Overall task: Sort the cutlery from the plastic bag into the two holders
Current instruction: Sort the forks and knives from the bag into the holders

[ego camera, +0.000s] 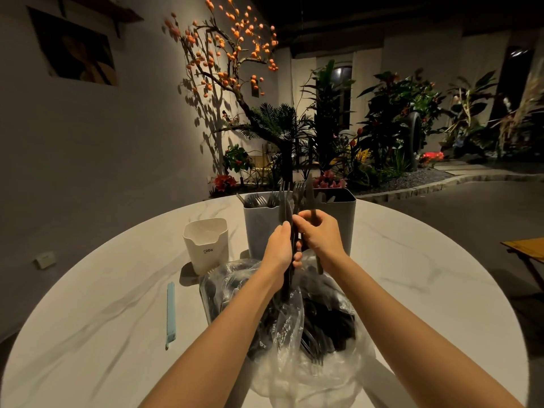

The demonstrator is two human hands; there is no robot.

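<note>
A clear plastic bag (297,343) full of dark cutlery lies on the table in front of me. Behind it stand two grey holders: the left holder (260,228) has several forks in it, the right holder (343,216) has a few knives. My left hand (278,245) grips a bunch of dark forks (285,198) held upright above the bag. My right hand (319,231) grips a dark knife (310,189), also upright, and its fingers touch the fork bunch. Both hands are in front of the gap between the holders.
A small white cup-like container (207,244) stands left of the grey holders. A pale blue bag clip (170,313) lies on the round white marble table (103,319). A wooden stool (527,251) is at the right edge. Plants fill the background.
</note>
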